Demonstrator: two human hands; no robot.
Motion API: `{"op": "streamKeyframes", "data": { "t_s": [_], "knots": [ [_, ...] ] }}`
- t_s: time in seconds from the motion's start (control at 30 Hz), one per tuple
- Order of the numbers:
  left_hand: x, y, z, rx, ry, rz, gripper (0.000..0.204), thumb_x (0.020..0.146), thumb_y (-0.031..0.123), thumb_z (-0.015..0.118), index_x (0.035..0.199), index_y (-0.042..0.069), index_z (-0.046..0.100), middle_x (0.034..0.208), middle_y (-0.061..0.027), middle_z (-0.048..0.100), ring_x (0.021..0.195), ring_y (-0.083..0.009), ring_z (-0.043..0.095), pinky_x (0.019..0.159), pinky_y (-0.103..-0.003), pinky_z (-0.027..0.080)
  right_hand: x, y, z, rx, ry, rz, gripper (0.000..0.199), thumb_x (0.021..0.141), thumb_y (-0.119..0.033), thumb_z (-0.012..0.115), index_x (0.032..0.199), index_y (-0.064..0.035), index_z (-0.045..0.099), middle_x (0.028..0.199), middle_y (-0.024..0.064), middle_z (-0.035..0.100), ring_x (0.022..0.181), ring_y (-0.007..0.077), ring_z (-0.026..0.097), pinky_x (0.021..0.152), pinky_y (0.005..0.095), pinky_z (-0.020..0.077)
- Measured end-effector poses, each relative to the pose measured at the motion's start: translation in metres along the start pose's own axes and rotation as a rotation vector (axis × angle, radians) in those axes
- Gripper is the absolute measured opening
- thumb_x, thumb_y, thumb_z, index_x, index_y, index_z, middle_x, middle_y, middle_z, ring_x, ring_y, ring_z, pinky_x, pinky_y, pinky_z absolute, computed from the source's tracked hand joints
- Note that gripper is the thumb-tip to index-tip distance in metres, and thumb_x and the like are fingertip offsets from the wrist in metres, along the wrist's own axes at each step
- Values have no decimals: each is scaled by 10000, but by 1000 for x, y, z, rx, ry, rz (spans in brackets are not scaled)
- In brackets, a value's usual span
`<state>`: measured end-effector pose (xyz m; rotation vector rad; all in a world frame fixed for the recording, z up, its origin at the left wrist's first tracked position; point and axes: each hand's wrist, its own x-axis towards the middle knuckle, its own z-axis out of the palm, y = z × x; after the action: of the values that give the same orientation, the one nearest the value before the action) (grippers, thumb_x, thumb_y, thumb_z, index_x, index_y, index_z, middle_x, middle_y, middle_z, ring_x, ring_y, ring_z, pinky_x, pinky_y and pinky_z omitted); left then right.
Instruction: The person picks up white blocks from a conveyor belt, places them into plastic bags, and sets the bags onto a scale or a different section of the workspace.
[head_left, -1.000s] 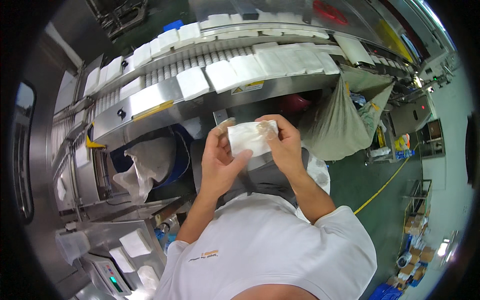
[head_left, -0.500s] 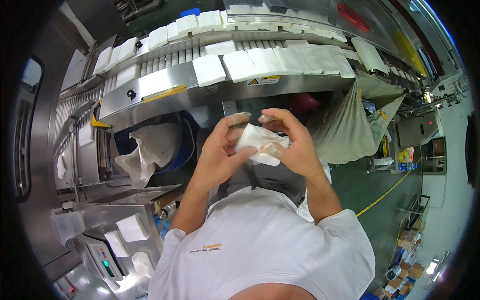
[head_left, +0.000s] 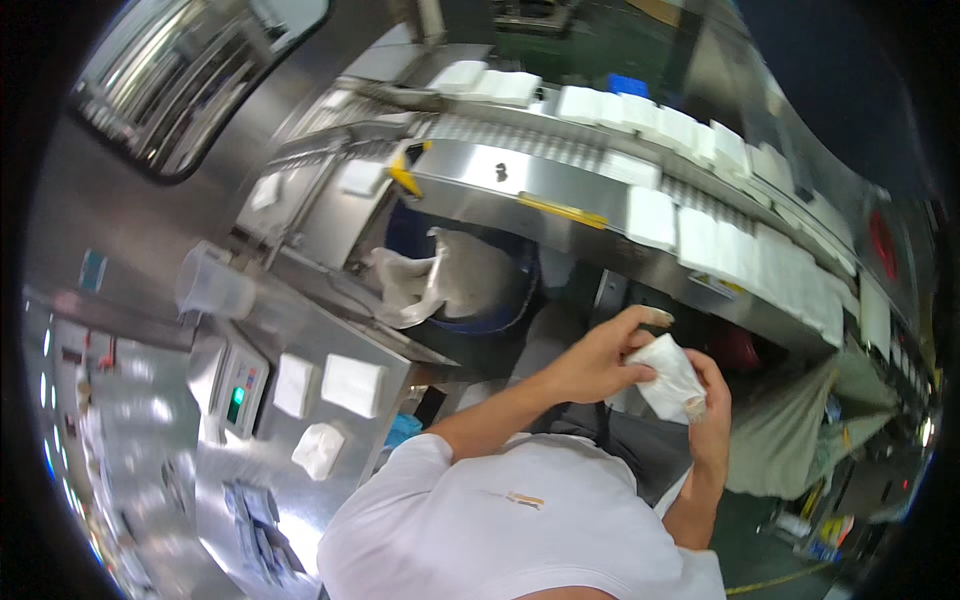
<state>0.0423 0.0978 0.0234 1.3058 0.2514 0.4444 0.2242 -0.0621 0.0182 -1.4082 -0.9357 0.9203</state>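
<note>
The left hand (head_left: 612, 358) and right hand (head_left: 708, 398) were closed on opposite sides of a limp white pad (head_left: 668, 380), on the near side of the conveyor (head_left: 475, 185), right of the desk (head_left: 358, 437), where uneven fingertip pressure could crease or drop it.

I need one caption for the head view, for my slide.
Left hand and right hand hold a white sheet before a metal conveyor bearing white pads.
</note>
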Motion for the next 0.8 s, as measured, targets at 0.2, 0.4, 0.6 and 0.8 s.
{"op": "streamKeyframes", "data": {
  "t_s": [0.2, 0.4, 0.6, 0.8],
  "knots": [
    [-3, -33, 22, -227, 269, 71, 622, 926, -65, 709, 1467, 10, 412, 1243, -119, 688, 1141, -138, 641, 973, -300, 534, 6, 30, 23, 350, 265, 75, 279, 1000, -98, 700, 1236, 34, 634, 1203, 82, 689, 1066, 122, 637, 944, 283, 515],
    [-5, -28, 22, -133, 380, 142, 656, 912, -106, 704, 1465, 20, 374, 1241, -149, 679, 1150, -198, 668, 962, -322, 559, 23, 15, 26, 172, 137, 25, 271, 1007, -139, 709, 1234, -4, 645, 1112, 25, 694, 1008, 83, 621, 901, 272, 522],
    [-14, -36, 11, -62, 187, 207, 1003, 801, 94, 909, 1571, 63, 268, 1463, -193, 550, 1345, -299, 568, 1143, -461, 457, 13, 3, 2, -122, 249, -32, 336, 912, -91, 744, 1228, 2, 678, 1103, 57, 707, 996, 133, 644, 897, 323, 545],
    [-45, -24, -4, -6, 303, 127, 929, 960, 461, 747, 1600, 39, 222, 1543, -201, 449, 1473, -307, 413, 1242, -466, 288, -23, -27, -44, -388, 194, -28, 204, 891, -100, 755, 1059, 5, 708, 952, 34, 704, 878, 123, 645, 800, 305, 524]
  ]
}}
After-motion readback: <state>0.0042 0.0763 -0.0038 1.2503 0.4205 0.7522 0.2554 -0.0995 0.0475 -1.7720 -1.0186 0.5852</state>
